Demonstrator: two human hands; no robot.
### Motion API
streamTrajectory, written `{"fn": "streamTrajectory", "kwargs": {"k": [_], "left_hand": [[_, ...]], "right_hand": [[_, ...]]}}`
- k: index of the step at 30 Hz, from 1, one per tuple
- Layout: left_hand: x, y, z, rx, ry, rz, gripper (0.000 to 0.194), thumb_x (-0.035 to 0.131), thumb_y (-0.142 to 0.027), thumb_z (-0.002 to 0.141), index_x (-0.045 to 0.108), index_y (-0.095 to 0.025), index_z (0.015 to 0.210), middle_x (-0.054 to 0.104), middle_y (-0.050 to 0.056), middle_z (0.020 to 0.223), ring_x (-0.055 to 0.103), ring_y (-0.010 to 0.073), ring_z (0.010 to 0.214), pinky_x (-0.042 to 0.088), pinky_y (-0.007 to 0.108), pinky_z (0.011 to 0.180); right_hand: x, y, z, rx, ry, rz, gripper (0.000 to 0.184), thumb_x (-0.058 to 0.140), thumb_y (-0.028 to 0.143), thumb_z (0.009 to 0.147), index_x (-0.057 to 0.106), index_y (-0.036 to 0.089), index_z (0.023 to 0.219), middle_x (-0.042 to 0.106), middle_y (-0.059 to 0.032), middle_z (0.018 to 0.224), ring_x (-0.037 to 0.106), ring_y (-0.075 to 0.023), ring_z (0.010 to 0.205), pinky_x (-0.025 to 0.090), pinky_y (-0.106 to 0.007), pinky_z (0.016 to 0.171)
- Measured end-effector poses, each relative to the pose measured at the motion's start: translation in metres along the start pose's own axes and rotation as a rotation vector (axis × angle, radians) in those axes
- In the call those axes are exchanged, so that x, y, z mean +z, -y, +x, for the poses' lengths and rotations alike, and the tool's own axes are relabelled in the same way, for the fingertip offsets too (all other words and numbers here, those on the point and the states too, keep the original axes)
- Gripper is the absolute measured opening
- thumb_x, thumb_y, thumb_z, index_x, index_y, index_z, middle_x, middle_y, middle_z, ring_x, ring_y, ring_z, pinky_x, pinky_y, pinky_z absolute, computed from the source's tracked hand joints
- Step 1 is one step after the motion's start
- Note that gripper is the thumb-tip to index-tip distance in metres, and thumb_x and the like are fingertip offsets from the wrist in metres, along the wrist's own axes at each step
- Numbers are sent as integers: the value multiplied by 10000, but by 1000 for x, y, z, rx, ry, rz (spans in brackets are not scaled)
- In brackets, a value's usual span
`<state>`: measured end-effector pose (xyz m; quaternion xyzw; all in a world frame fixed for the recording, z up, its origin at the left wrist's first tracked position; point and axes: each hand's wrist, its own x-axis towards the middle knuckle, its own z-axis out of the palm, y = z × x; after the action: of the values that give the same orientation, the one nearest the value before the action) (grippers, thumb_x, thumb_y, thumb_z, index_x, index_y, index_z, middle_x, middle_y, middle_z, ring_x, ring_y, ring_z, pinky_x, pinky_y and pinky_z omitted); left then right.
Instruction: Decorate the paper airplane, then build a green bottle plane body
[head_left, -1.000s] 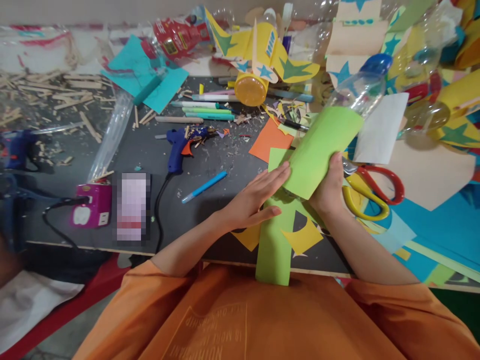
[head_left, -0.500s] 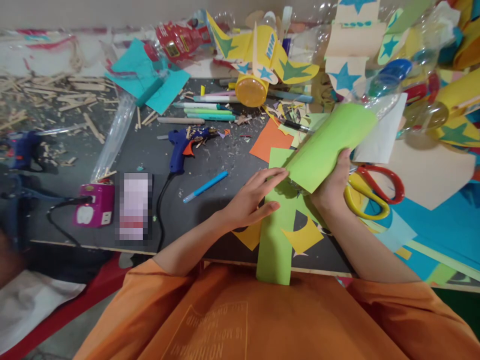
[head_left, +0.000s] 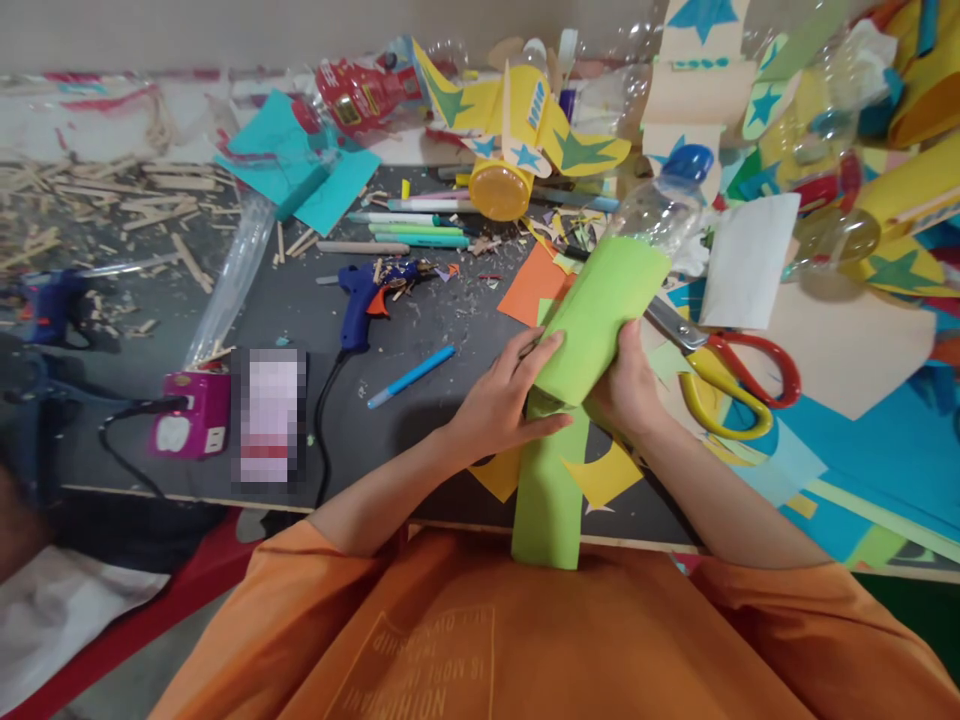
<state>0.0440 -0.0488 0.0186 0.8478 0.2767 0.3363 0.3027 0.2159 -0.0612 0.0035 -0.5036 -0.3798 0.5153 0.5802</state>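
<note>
Many wooden sticks point(head_left: 124, 195) are littering the tabletop point(head_left: 367, 460) well to the left of the green-wrapped bottle point(head_left: 604, 320), with a dark blue glue gun point(head_left: 52, 305) lying just nearer than them. Nearer the bottle on that same side, a magenta plug block point(head_left: 191, 412) and a pixelated flat object point(head_left: 268, 415) are resting side by side, while turquoise paper point(head_left: 330, 190) is leaning beside a red bottle point(head_left: 364, 90) farther back. A second glue gun point(head_left: 360, 305), a blue pen point(head_left: 411, 378) and a row of markers point(head_left: 424, 230) are lying between these and the green-wrapped bottle. Touching its lower left side, the left hand point(head_left: 491, 405) is spreading its fingers against the green paper, its thumb standing apart below. Behind it a yellow-winged bottle point(head_left: 499, 190) is standing near orange paper point(head_left: 529, 285); below it a green strip point(head_left: 544, 510) is reaching toward the person. The green-wrapped bottle itself is tilting, its blue cap point(head_left: 688, 163) pointing away to the upper right. The right hand point(head_left: 634, 390) is gripping its right side, thumb showing, other fingers hidden. Right of it, scissors point(head_left: 703, 362), white paper point(head_left: 750, 260) and blue sheets point(head_left: 870, 450) are lying.
</note>
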Motion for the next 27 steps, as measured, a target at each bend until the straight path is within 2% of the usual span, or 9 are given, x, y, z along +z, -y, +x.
{"fn": "streamTrajectory", "kwargs": {"k": [4,7,10,13,16,20,22,25,27], "left_hand": [[-4,2,0,-32,-87,-30,736,566,-568,907,259,-260,1501,448,179,1437,459,309,1362,434,458,1101],[-9,11,1,-183,-227,-146,698,555,-601,899,277,-272,1448,476,150,1404,522,283,1302,485,415,1048],[-13,29,3,-329,-364,-249,662,536,-676,873,303,-310,1373,520,110,1326,598,247,1208,543,356,943],[-15,45,5,-413,-416,-275,694,549,-736,828,325,-335,1348,540,97,1321,582,268,1253,523,383,995],[-18,49,7,-448,-404,-276,716,514,-733,850,297,-343,1411,448,111,1481,471,297,1388,454,413,1100],[-20,45,5,-444,-343,-206,705,422,-683,920,207,-363,1511,185,48,1665,187,283,1542,298,408,1223],[-21,47,4,-426,-335,-146,705,410,-685,922,216,-370,1522,133,11,1682,93,275,1559,211,408,1257],[-24,49,3,-379,-386,-22,660,425,-653,933,270,-373,1511,130,5,1680,66,282,1562,136,439,1271],[-26,46,3,-330,-455,47,601,437,-602,953,305,-370,1492,147,21,1671,95,284,1558,142,463,1267]], "right_hand": [[1,5,0,-12,87,-30,621,454,765,827,493,339,1277,594,-57,1391,604,-255,1240,504,-519,1061],[-11,12,7,-187,149,-338,504,523,622,883,496,348,1306,582,-58,1402,547,-252,1309,443,-527,1112],[-28,19,15,-334,106,-731,322,499,457,943,583,293,1207,637,-102,1297,533,-290,1311,363,-579,1146],[-37,21,20,-375,79,-1041,401,537,409,905,544,243,1270,639,-146,1265,510,-360,1307,293,-668,1140],[-35,20,21,-376,108,-1192,472,573,367,862,512,205,1301,643,-163,1231,527,-381,1260,244,-685,1147],[-32,20,20,-394,113,-1196,429,575,321,839,521,229,1255,659,-120,1106,583,-342,1127,285,-664,1123],[-32,21,20,-420,99,-1130,316,557,290,840,560,245,1152,658,-85,999,605,-306,1024,348,-632,1086],[-32,23,22,-439,33,-953,60,534,238,834,577,248,874,611,-32,812,600,-242,840,485,-528,929],[-32,23,23,-417,-87,-769,31,564,255,827,546,247,804,561,-5,760,577,-209,771,519,-457,815]]}}
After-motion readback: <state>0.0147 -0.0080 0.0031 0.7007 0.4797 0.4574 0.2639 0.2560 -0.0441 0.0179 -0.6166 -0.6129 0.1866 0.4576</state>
